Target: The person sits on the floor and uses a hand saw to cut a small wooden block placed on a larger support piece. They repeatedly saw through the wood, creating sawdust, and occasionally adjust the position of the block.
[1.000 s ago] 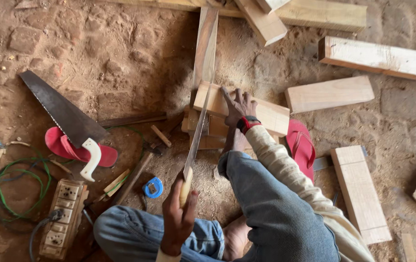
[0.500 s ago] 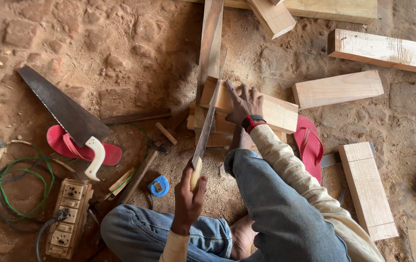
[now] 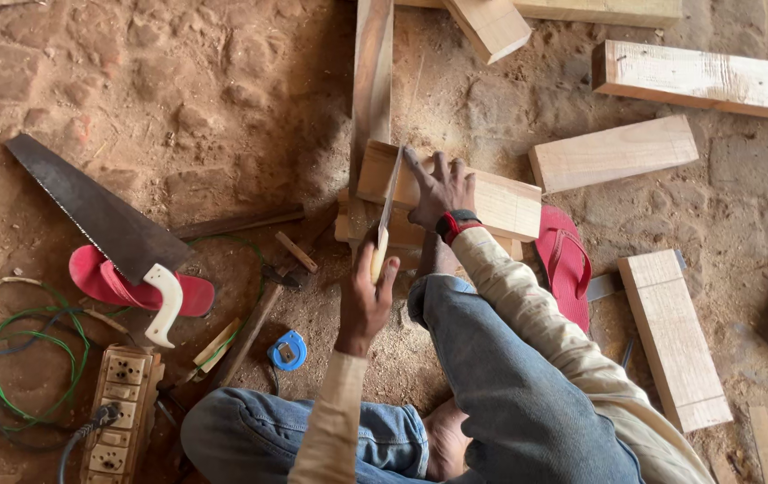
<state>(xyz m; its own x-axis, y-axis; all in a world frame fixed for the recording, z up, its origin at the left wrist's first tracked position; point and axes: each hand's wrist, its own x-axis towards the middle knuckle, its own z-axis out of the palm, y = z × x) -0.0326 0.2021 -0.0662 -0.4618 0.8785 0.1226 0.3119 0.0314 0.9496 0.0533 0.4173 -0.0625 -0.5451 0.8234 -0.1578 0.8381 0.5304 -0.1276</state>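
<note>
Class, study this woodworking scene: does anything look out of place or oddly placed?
Yes. A spare handsaw lies across a red sandal at left, while the matching sandal lies apart beside the wood block being sawn.

We see our left hand wrapped around the pale handle of a handsaw, its blade set on edge across a wooden block. Our right hand, a red-and-black watch at the wrist, presses flat on that block just beside the blade. A second handsaw lies over a red flip-flop to the left, near a blue tape measure and a socket strip
</note>
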